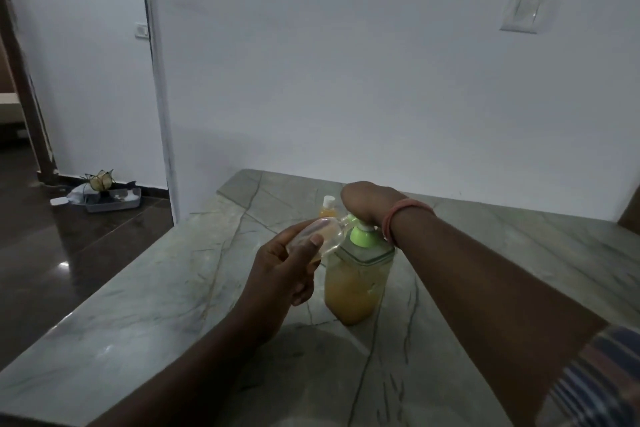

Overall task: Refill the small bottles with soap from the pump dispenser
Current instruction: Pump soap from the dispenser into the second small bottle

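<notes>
A clear pump dispenser (355, 282) with orange soap and a light green pump top stands on the grey-green marble counter (145, 305). My right hand (365, 203) rests on top of the pump head, wrist bent down; its fingers are hidden. My left hand (289, 262) holds a small clear bottle (323, 234) tilted on its side, its mouth at the pump's green spout. A little orange soap shows inside it. Behind the dispenser stands a second small bottle (327, 207) with orange soap and a white cap.
A white wall runs close behind the counter, with a switch plate (523, 12) high on the right. The counter's left edge drops to a dark glossy floor, where a grey tray (110, 199) with odds and ends sits by the wall.
</notes>
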A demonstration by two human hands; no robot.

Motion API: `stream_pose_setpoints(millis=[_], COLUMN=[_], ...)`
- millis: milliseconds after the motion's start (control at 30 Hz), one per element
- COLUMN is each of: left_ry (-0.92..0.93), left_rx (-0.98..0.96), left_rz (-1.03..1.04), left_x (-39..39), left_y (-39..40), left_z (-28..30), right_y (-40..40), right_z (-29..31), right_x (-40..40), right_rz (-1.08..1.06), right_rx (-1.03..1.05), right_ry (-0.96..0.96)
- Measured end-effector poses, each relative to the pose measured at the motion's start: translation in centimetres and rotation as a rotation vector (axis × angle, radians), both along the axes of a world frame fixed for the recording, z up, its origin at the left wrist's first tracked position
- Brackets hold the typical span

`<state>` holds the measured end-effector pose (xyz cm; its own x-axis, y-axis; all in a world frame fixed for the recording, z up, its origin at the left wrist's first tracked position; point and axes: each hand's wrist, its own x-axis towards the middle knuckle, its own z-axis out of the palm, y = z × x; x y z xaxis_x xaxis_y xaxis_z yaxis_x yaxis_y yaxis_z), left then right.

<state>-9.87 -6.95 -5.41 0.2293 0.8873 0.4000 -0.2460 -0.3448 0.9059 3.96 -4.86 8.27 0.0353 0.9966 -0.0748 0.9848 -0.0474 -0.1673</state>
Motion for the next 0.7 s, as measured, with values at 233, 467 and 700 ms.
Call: stream_pose_setpoints(millis=[233,467,700], left_ry=[0.004,-0.014,-0.009], left_rx=[0.001,-0.015,-0.021], left_rz=[0.014,-0.008,0.003], left_x=[0.1,0.2,0.3], left_y=[0.1,0.1,0.1], left_z=[0.0,0.0,0.0], right_y=[0.6,0.4,1.1], right_z=[-0.2,0.2,-1.0], right_x=[0.3,0.6,0.3], right_rz=[-0.034,-0.018,-0.035], right_rx=[0.039,0.045,0.06], right_ry=[0.075,0.069,0.056])
